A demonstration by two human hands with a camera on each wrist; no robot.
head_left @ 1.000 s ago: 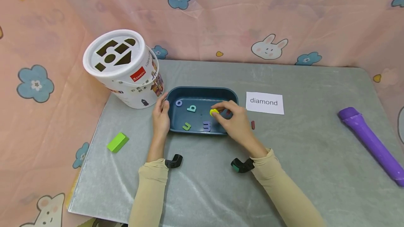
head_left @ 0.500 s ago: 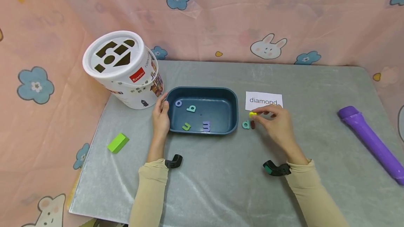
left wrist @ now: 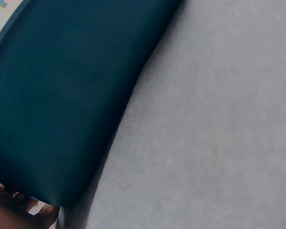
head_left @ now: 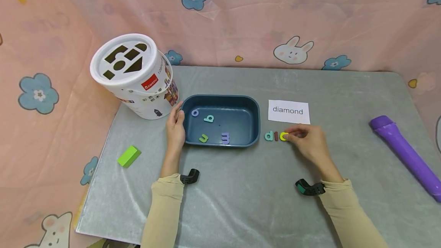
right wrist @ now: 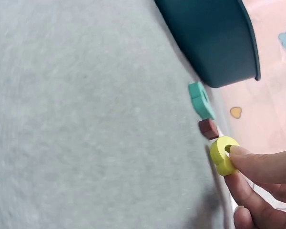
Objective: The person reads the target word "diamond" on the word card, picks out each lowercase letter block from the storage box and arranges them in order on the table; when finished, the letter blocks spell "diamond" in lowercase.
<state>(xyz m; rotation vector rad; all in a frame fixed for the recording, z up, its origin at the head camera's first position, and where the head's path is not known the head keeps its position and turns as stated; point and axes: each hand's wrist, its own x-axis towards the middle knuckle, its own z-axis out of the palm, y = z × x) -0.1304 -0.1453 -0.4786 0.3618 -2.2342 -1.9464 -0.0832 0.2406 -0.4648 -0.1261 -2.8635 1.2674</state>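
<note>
The right hand pinches a small yellow letter between thumb and fingers; a round hole shows in it, and fingertips hide part of it. Just left of it lie a narrow brown-red letter and a teal "d", in a row below a white card printed "diamond". The left hand rests against the left end of a dark blue tray, fingers along the outer wall. Inside the tray are a purple "o", a teal letter, a green letter and a purple letter.
A white bucket with shape holes in its lid stands behind the left hand. A green block lies at the table's left. The purple tube lies at the far right on the grey cloth-covered table.
From over the tray, the right hand has carried the yellow letter rightwards and down beside the brown-red letter, uncovering the teal "d" and the card. The left hand and tray have stayed put.
</note>
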